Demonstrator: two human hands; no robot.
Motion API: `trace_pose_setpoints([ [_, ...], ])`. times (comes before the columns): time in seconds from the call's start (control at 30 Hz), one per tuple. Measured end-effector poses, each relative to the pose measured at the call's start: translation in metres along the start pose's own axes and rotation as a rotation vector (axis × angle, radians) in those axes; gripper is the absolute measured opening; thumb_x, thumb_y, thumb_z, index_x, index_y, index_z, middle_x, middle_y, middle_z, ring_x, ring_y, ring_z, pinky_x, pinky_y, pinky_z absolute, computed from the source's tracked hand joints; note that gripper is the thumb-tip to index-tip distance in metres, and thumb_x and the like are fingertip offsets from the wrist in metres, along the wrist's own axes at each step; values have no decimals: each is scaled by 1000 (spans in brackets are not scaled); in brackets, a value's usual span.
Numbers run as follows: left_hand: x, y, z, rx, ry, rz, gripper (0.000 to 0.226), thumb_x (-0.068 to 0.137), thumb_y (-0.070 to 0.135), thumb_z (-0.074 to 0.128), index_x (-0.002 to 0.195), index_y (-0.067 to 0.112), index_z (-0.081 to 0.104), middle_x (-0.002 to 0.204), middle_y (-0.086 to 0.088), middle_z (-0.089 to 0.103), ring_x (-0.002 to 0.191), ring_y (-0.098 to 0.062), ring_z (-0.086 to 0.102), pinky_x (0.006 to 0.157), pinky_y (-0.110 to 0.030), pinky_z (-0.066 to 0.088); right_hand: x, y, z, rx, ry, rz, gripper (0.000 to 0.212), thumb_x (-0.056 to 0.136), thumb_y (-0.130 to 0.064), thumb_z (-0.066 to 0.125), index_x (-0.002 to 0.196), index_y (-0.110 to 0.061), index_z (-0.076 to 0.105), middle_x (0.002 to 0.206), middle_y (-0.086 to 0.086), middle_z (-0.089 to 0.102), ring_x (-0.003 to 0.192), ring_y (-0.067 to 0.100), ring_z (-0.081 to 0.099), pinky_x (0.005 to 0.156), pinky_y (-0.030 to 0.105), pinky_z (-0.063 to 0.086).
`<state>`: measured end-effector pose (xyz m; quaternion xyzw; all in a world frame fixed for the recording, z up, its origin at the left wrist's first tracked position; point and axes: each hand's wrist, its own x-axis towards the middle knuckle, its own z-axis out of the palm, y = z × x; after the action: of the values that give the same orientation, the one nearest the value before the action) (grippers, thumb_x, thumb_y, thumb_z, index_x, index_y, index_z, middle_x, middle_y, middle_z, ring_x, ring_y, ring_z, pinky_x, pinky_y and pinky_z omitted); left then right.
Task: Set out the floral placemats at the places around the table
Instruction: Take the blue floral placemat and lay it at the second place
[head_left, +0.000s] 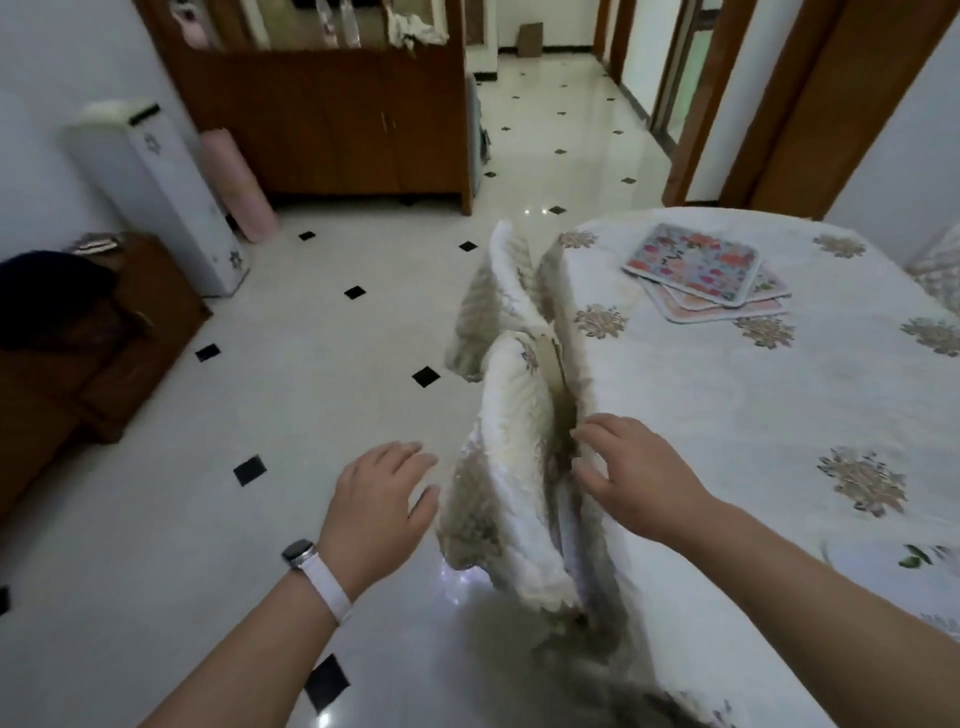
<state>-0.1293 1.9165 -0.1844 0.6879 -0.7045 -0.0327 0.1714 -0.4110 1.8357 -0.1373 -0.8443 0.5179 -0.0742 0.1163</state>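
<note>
Flat, rounded-square floral placemats (696, 267) lie stacked at one o'clock on the white-clothed desk (727, 395), untouched. The left hand (382, 486) hovers open and empty. The right hand (631, 467) rests loose-fingered against the white embroidered chair cover (511, 467) at six o'clock. Best to reach past the chair and peel off the top mat alone.

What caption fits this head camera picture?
Left hand and right hand near a covered chair; floral placemats stacked on the table.

Just the one view here: a wide-angle cam on the person's head, tilted forward and down. It sits close above the left hand (382, 493) and right hand (631, 475) at the near edge of the table (727, 405), which fills the right side. The tiled floor (311, 415) and hallway (550, 104) run off ahead.
</note>
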Motion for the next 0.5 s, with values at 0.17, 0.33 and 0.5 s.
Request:
trace_pose_setpoints([
  [0.17,-25,-95,-35,0,44,-158,45,84,44,43,112,22,69,120,1,68,114,-26,61,92,-43,47,53,-83,20,20,-14,-84,44,96,-39,49,135,-20,54,139,-5,53,124,19,48,102,34,41],
  [0.33,-40,-153,-64,18,94,-270,47,83,46,42,114,22,69,120,0,68,114,-24,60,93,-41,46,97,-141,37,25,-56,-173,44,96,-38,48,137,-20,52,141,-5,50,127,17,45,101,33,40],
  [0.5,-43,-200,-69,11,79,-360,51,84,50,38,120,25,65,128,3,63,121,-21,55,98,-42,42,155,-174,55,18,-77,-217,43,96,-35,49,136,-20,52,141,-5,51,128,17,45,101,32,39],
])
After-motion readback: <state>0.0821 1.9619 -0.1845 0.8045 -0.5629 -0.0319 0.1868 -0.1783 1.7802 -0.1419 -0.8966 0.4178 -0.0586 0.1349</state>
